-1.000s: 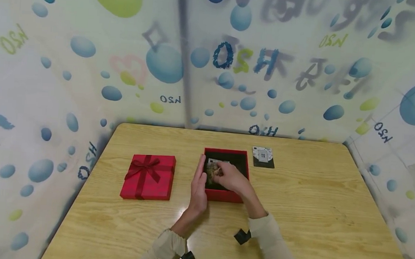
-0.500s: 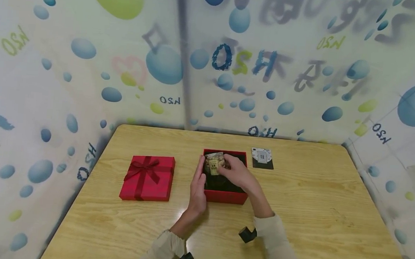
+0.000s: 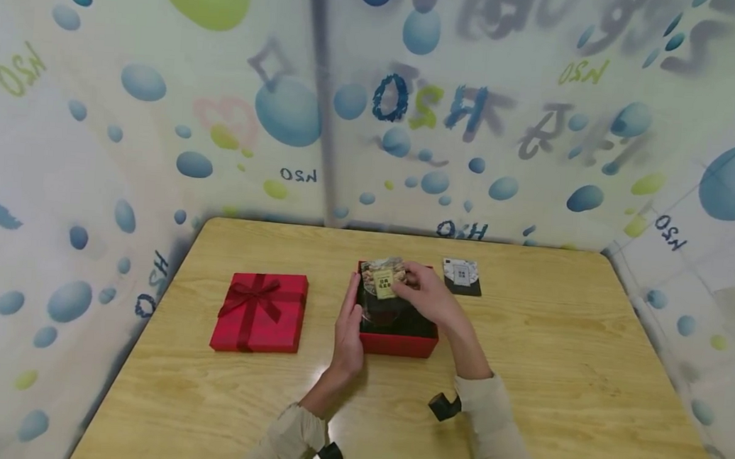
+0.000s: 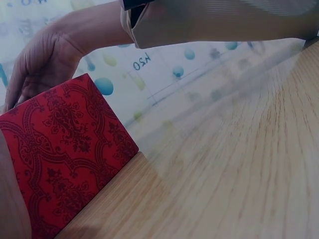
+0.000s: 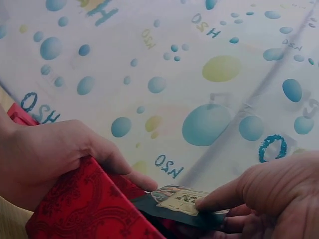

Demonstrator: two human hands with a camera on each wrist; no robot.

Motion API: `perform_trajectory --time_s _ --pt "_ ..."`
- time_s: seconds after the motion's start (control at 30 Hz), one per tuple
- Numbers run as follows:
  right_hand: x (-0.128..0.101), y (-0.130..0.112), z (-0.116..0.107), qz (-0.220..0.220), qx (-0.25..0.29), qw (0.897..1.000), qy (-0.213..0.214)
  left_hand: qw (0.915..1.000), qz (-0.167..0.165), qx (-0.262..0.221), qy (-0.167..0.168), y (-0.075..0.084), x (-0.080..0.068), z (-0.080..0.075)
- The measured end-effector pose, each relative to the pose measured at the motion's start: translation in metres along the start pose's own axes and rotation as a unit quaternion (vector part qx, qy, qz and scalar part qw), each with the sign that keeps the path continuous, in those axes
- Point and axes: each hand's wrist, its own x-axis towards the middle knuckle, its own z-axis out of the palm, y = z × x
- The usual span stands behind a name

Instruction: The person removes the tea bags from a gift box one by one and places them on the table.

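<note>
Against the left side of a red open box [image 3: 398, 345] my left hand [image 3: 348, 338] rests with its fingers straight along the wall. Above the box's dark interior, my right hand [image 3: 430, 296] pinches a flat square packet [image 3: 382, 274] between thumb and fingers. The packet carries a food picture and a pale gold label with dark lettering, and its lower part is dark. In the right wrist view the thumb lies on top of the packet [image 5: 174, 203], fingers beneath. The left wrist view shows the patterned red box wall [image 4: 65, 144] and the right hand [image 4: 42, 64] over it.
The red box lid [image 3: 259, 313] with a dark red ribbon bow lies on the wooden table [image 3: 555, 385] to the left. A grey and black square packet [image 3: 462, 277] lies just right of the box. A printed wall [image 3: 407, 211] rises behind the table.
My right hand has lifted the packet up from inside the box, raising it toward the far rim and tilting its label into view. My left hand has stayed on the box's side.
</note>
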Motion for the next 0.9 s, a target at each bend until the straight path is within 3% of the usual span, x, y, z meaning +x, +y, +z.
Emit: perform_trajectory --time_s 0.23,0.43,0.7,0.9 --pt "-0.004 -0.003 -0.014 0.029 0.04 0.998 0.041 0.9999 -0.01 0.005 0.013 0.003 0.002 -0.001" --pt "-0.008 0.001 -0.026 0.032 0.081 0.993 0.079 0.9994 -0.033 0.001 0.004 0.005 0.0 0.0" --pt "-0.009 0.005 -0.041 0.002 0.102 0.986 0.134 0.9998 -0.003 -0.017 0.005 0.002 0.001 0.0" --pt "-0.018 0.007 -0.05 -0.005 0.109 0.983 0.146 0.9999 -0.003 -0.014 0.003 0.001 -0.001 0.0"
